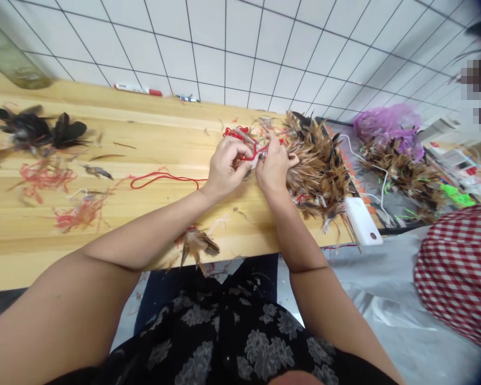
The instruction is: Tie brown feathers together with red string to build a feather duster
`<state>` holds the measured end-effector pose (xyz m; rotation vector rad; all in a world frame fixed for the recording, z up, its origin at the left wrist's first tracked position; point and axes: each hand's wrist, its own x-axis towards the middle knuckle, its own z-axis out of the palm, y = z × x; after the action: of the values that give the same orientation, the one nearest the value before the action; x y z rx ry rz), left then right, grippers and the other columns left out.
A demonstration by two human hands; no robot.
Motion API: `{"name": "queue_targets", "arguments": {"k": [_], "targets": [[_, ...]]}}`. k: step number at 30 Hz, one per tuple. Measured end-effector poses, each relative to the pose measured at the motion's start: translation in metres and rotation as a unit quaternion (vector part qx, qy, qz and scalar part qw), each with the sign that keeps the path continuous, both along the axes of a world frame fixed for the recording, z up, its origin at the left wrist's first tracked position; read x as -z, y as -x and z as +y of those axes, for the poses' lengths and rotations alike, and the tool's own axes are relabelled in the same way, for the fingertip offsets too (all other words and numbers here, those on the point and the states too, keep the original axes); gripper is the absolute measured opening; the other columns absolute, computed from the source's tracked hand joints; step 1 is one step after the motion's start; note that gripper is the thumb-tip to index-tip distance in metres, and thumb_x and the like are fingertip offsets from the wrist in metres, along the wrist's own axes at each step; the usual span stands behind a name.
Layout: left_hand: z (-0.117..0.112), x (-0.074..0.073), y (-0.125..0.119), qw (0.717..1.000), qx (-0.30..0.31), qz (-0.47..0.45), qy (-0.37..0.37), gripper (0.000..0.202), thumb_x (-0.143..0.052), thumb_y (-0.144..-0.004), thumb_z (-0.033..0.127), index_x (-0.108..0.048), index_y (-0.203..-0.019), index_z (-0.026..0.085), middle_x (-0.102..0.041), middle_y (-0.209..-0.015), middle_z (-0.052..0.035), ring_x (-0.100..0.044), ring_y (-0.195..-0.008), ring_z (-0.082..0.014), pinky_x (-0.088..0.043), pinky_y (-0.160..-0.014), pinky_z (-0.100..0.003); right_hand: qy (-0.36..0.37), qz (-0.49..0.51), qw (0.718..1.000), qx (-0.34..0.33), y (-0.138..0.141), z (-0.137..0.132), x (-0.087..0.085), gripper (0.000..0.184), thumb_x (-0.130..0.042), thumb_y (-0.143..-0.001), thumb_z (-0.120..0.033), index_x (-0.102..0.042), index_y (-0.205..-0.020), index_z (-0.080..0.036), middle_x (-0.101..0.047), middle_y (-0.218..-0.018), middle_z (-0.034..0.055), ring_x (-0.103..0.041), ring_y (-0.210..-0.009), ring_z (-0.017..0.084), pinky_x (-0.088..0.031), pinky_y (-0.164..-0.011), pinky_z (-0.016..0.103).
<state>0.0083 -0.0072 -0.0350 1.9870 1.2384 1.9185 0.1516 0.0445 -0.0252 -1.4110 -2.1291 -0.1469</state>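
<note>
My left hand point(225, 167) and my right hand point(273, 167) meet over the wooden table point(152, 139), both closed around a tangle of red string point(240, 136) and a small bunch of feathers. The string trails left from my left hand across the wood as a loose red strand point(160, 178). Just right of my right hand lies a big heap of brown feathers point(318, 166), which the hand touches. A small tied feather bundle point(196, 243) hangs at the table's near edge, under my left forearm.
Dark feathers point(36, 130) and red string scraps point(44, 179) lie at the table's left. A red marker point(138, 90) rests by the tiled wall. A white power bank point(363, 220) with cable, more feathers point(404, 174), a purple bag point(388, 124) and a person in red checks point(459, 270) are at right.
</note>
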Motion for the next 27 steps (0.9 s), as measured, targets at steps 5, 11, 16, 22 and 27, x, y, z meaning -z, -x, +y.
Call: {"name": "queue_targets", "arguments": {"k": [5, 11, 16, 22, 27], "targets": [[-0.003, -0.002, 0.000, 0.998, 0.003, 0.069, 0.016, 0.033, -0.067, -0.098, 0.058, -0.068, -0.092, 0.025, -0.071, -0.098, -0.0106, -0.063, -0.101, -0.0298, -0.051, -0.099, -0.050, 0.000, 0.003, 1.000, -0.007, -0.003, 0.001, -0.002, 0.057, -0.036, -0.101, -0.028, -0.048, -0.156, -0.018, -0.069, -0.134, 0.0195, -0.058, -0.130, 0.038, -0.036, -0.110, 0.060], [0.000, -0.003, 0.004, 0.995, 0.078, 0.037, 0.048, 0.031, -0.062, -0.101, 0.053, -0.070, -0.095, 0.023, -0.070, -0.088, -0.0078, -0.066, -0.090, -0.0259, -0.054, -0.095, -0.046, -0.013, 0.005, 0.999, -0.047, -0.013, 0.000, -0.008, 0.054, -0.035, -0.103, -0.028, -0.049, -0.154, -0.020, -0.066, -0.143, 0.0188, -0.056, -0.134, 0.037, -0.038, -0.110, 0.057], [0.005, -0.004, 0.007, 0.984, 0.137, -0.077, 0.088, 0.036, -0.065, -0.100, 0.059, -0.067, -0.109, 0.024, -0.072, -0.094, -0.0066, -0.071, -0.090, -0.0231, -0.060, -0.085, -0.039, 0.000, 0.000, 0.998, -0.065, -0.014, -0.007, -0.013, 0.056, -0.040, -0.098, -0.026, -0.053, -0.152, -0.018, -0.066, -0.143, 0.0184, -0.055, -0.136, 0.038, -0.035, -0.112, 0.057], [0.004, -0.010, 0.018, 0.981, 0.178, -0.040, 0.068, 0.035, -0.077, -0.094, 0.055, -0.072, -0.108, 0.023, -0.075, -0.104, -0.0088, -0.074, -0.096, -0.0244, -0.062, -0.091, -0.041, 0.028, -0.075, 0.994, -0.076, -0.010, -0.016, -0.018, 0.064, -0.040, -0.096, -0.024, -0.047, -0.160, -0.024, -0.062, -0.154, 0.0158, -0.053, -0.141, 0.037, -0.032, -0.110, 0.054], [0.003, -0.017, 0.028, 0.981, 0.174, 0.011, 0.080, 0.024, -0.084, -0.088, 0.044, -0.076, -0.100, 0.025, -0.073, -0.104, -0.0092, -0.072, -0.100, -0.0271, -0.063, -0.095, -0.048, 0.031, -0.108, 0.990, -0.084, -0.009, -0.019, -0.020, 0.067, -0.040, -0.098, -0.026, -0.041, -0.165, -0.024, -0.060, -0.159, 0.0155, -0.052, -0.141, 0.038, -0.030, -0.111, 0.053]]}}
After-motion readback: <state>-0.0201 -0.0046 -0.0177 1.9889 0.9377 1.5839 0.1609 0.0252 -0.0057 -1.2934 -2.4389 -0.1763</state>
